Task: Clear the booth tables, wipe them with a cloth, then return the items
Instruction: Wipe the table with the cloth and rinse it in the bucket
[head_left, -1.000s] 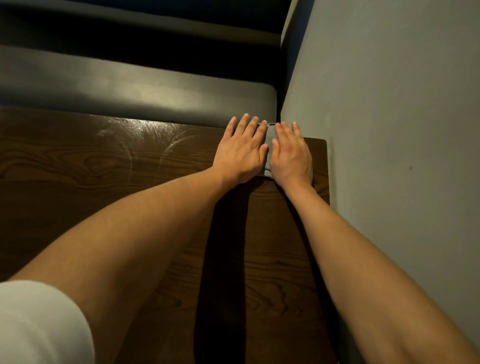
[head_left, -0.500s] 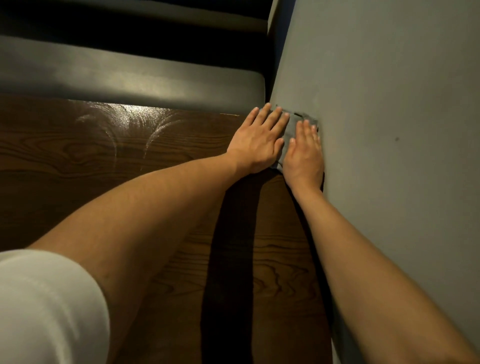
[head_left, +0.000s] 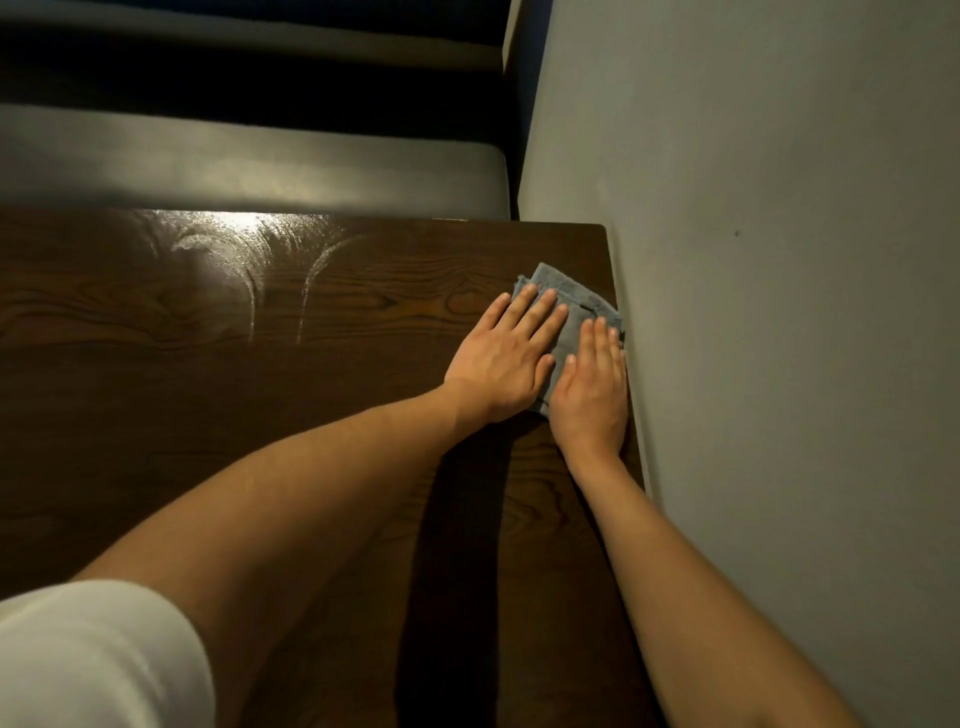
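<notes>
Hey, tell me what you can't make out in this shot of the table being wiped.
Head view, the only one:
- Most of the grey cloth: covered by the left hand and right hand pressing flat on it.
- Near and left parts of the wooden table: cut off by the frame and hidden by the forearms.
- White sleeve: blurred, cut off.
- Booth seat: too dark beyond its front.

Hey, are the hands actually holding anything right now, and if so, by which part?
Nothing is gripped. The left hand and right hand lie flat, fingers straight, pressing the grey cloth onto the table; its far corner shows beyond the fingertips.
</notes>
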